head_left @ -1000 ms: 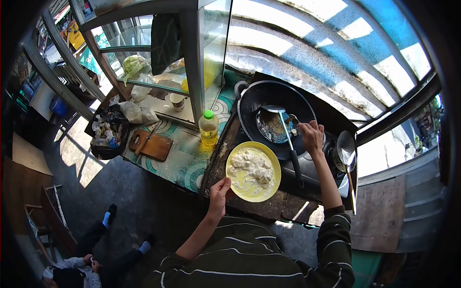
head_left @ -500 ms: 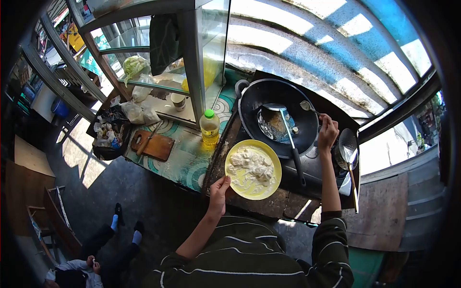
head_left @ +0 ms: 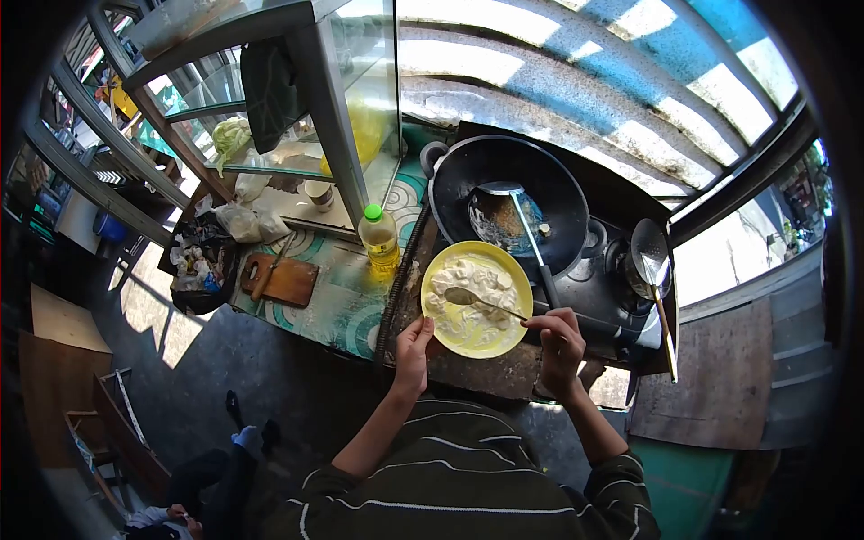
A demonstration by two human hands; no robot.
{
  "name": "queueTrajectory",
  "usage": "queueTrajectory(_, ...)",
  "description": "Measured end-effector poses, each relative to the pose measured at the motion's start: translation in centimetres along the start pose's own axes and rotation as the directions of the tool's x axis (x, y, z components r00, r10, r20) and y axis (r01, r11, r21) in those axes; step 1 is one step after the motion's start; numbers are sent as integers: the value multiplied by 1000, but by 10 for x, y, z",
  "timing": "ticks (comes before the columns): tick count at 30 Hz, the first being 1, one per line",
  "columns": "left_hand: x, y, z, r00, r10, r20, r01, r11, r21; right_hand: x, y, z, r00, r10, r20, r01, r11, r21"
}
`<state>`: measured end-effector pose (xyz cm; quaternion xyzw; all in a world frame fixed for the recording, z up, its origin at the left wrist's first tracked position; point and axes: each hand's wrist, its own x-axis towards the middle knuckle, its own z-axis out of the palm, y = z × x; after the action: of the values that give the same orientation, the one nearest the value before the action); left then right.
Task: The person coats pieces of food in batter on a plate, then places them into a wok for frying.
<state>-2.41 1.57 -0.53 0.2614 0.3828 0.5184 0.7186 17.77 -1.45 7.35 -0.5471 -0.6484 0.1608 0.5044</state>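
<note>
My left hand [head_left: 414, 353] grips the near left rim of a yellow plate [head_left: 524, 335], which holds a white, wet, battered-looking food [head_left: 493, 277]. My right hand [head_left: 560, 346] is closed around the handle of a metal spoon [head_left: 463, 296], whose bowl is over the food in the plate. Just beyond the plate sits a black wok [head_left: 558, 171] with some oil in its bottom and a small pale piece [head_left: 544, 229] frying there. A spatula [head_left: 531, 236] leans inside the wok, its dark handle partly hidden behind the plate.
Left of the plate stands an oil bottle [head_left: 379, 241] with a green cap. Farther left are a knife on a cutting board [head_left: 292, 283] and a black rubbish bag [head_left: 193, 292]. A skimmer [head_left: 650, 252] rests right of the wok. Someone's legs [head_left: 220, 468] show at lower left.
My right hand has brought the spoon from above the wok's right side down and left to the plate. The plate has shifted slightly up toward the wok. The view has shifted a little.
</note>
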Motion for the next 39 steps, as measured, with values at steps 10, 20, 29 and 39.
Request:
queueTrajectory(10,-2,-7,3,999,-35,36,35,999,-12,-15,1,16,781,-525,340,616,738,-275)
queueTrajectory(20,-4,-8,0,1000,-10,-16,10,1000,-4,-22,6,0,793,-535,290,599,771,-215)
queueTrajectory(29,-5,-3,10,999,34,5,-35,997,74,-20,12,6,812,-510,282,573,787,-227)
queueTrajectory(39,-7,-16,2,995,-81,50,80,997,10,-17,18,-14,823,-448,349,493,869,-46)
